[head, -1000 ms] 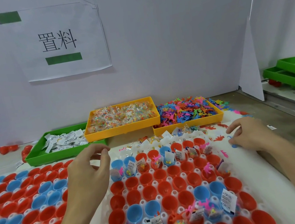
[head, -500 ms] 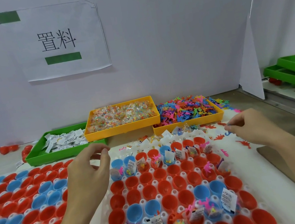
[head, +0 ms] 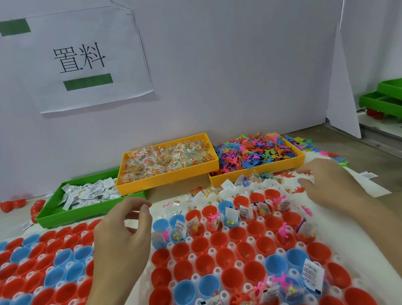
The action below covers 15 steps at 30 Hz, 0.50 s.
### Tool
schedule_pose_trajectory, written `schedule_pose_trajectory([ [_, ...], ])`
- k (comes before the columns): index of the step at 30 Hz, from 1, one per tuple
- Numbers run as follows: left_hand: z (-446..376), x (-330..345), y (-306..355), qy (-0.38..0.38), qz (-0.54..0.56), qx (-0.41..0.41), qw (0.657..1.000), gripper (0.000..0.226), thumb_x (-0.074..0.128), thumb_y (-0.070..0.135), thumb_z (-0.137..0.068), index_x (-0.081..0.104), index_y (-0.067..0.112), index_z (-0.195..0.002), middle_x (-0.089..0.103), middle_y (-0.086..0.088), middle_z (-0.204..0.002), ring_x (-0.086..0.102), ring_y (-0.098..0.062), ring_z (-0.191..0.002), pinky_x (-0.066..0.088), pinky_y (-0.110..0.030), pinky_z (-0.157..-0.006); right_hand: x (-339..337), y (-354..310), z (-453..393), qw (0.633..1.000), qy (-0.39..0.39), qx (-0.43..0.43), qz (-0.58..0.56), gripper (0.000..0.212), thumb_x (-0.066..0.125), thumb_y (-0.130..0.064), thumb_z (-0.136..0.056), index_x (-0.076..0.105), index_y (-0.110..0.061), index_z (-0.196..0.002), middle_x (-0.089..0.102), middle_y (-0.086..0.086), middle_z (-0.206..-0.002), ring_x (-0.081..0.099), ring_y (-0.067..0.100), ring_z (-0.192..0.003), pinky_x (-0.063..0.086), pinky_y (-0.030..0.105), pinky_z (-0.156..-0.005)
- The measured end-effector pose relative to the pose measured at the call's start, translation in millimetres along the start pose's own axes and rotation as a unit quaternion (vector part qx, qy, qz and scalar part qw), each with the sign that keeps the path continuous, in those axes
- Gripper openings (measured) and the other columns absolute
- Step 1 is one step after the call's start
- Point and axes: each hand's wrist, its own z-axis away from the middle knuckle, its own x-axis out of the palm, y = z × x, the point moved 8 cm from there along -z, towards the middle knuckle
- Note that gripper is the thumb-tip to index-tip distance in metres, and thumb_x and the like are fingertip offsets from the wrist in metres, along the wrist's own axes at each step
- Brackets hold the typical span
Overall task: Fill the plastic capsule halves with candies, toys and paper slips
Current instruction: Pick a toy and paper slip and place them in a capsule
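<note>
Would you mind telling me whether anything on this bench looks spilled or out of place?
Yes: colourful toys have spilled over the right edge of their yellow tray onto the bench, and red capsule halves lie loose left of the green tray.

Red and blue plastic capsule halves (head: 240, 253) stand open side up in a white holed tray (head: 379, 251); most are empty, while the far row and nearest rows hold fillings. Wrapped multicoloured candies (head: 167, 158) fill a yellow plastic tray, bright flat rubbery toy figures (head: 252, 154) heap in another, and white printed paper slips (head: 89, 195) lie in a green tray.
</note>
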Motion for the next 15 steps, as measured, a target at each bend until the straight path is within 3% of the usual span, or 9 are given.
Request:
schedule_pose_trajectory([
  [5,-0.1,0.7,-1.1,-0.002,-0.005,-0.007,1.0,0.024,0.06,0.008,-0.094,0.062,0.032,-0.087,0.061,0.023,-0.084,0.059,0.002,-0.079,0.04,-0.011,-0.06,11.9,-7.7,2.8,0.999,-0.026,-0.005,0.021,0.027,0.062,-0.031,-0.097,0.073,-0.02,-0.119,0.068,0.002,-0.124,0.061,0.022,-0.109,0.052,0.039,-0.094],
  [11,0.8,0.5,0.0,-0.005,-0.005,-0.006,1.0,0.027,0.06,0.008,-0.094,0.061,0.034,-0.086,0.061,0.024,-0.084,0.059,0.006,-0.08,0.04,-0.011,-0.06,9.4,-3.9,0.2,1.0,-0.004,0.015,0.007,0.013,0.066,-0.014,-0.093,0.079,-0.017,-0.097,0.074,0.004,-0.104,0.064,0.017,-0.087,0.054,0.032,-0.077],
  [15,0.8,0.7,0.4,-0.007,-0.002,-0.006,1.0,0.028,0.06,0.008,-0.094,0.06,0.035,-0.085,0.062,0.023,-0.083,0.059,0.009,-0.082,0.04,-0.012,-0.061,9.6,-7.5,0.7,0.999,-0.001,0.02,0.038,0.021,0.059,-0.008,-0.091,0.071,-0.017,-0.077,0.07,0.005,-0.085,0.062,0.017,-0.072,0.058,0.035,-0.07],
])
